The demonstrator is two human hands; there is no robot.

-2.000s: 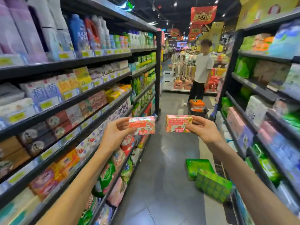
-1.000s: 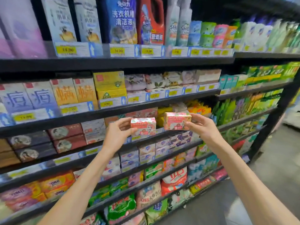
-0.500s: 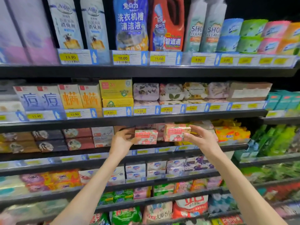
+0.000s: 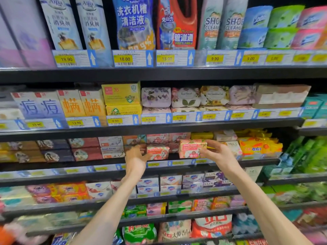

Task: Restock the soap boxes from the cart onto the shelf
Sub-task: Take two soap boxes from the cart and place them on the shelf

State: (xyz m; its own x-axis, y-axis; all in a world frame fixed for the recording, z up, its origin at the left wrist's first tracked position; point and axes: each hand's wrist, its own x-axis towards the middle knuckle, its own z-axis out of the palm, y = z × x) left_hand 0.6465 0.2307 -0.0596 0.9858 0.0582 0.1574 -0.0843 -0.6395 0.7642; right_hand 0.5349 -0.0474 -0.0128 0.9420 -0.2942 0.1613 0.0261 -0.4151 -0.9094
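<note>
shelf [image 4: 159,160] ahead: each hand's grip clamps one soap box, long axis level.

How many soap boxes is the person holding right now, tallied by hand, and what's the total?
Left hand: 1 pink soap box
Right hand: 1 pink-and-yellow soap box
Total: 2 boxes in the hands, both held at the third shelf from the top.

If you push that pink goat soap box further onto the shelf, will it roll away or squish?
Probably neither. The pink soap box in the right hand has flat sides and sharp corners, so it should slide, not roll. It keeps its shape under the fingers, so it looks stiff. Its glossy wrap may be a bit slippery.
</note>
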